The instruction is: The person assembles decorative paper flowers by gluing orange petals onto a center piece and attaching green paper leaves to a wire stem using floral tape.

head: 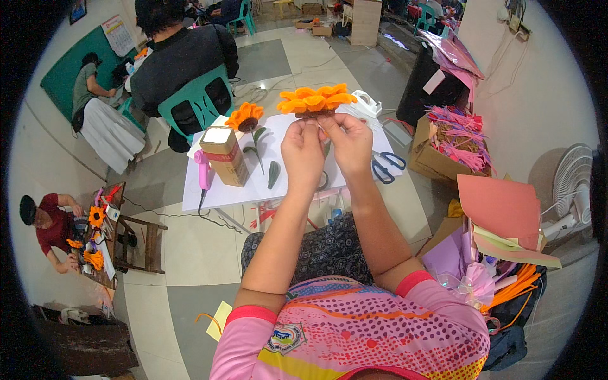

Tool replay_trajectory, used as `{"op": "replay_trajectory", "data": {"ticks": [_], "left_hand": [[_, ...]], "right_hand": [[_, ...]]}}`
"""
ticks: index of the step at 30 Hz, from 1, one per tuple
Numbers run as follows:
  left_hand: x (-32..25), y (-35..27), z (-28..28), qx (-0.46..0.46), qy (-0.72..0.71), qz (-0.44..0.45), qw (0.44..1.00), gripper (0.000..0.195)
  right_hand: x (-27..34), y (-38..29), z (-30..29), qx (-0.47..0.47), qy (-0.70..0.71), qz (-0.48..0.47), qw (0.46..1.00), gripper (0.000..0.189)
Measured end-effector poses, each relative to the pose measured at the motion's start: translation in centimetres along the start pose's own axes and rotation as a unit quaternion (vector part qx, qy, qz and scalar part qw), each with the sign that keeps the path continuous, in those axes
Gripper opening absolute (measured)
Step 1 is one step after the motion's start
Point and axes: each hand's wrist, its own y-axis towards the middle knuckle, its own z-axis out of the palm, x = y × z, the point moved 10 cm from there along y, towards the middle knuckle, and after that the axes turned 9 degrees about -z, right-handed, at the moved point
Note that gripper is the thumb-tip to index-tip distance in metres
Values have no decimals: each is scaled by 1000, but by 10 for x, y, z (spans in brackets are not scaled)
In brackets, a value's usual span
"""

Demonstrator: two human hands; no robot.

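Note:
An orange fuzzy flower [316, 100], apparently of pipe cleaners, is held up above the white table [285, 128], its dark brown centre turned toward me. My left hand [304, 147] and my right hand [352, 142] pinch it at the brown centre, fingertips close together. The exact grip is partly hidden behind the fingers. A second orange flower [245, 118] with a green stem and leaves lies on the table to the left. A loose green leaf [273, 175] rests near my left wrist. Scissors with dark blue handles [387, 166] lie beyond my right wrist.
A cardboard box [224, 156] stands beside a pink corded glue gun [203, 171] at the table's left. A white device [366, 103] sits at the far right corner. On the floor, a carton of colourful strips [451, 142] stands right. Other people sit at left.

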Motion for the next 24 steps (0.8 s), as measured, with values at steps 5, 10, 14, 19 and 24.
{"op": "replay_trajectory", "data": {"ticks": [5, 10, 14, 19, 24], "left_hand": [[0, -2, 4, 21, -4, -9, 1000, 12], [-6, -5, 3, 21, 5, -4, 1000, 10], [-7, -5, -2, 1, 28, 4, 1000, 11], [-18, -9, -1, -22, 51, 41, 998, 12], [-21, -12, -2, -52, 104, 78, 990, 14]], "right_hand": [[-2, 1, -7, -12, -16, -16, 1000, 13], [-4, 0, -8, -20, 0, -4, 1000, 15], [-4, 0, -7, -21, 11, 17, 1000, 16], [-4, -3, -4, -24, 38, 69, 997, 16], [-7, 0, -4, -17, 17, 33, 999, 16]]}}
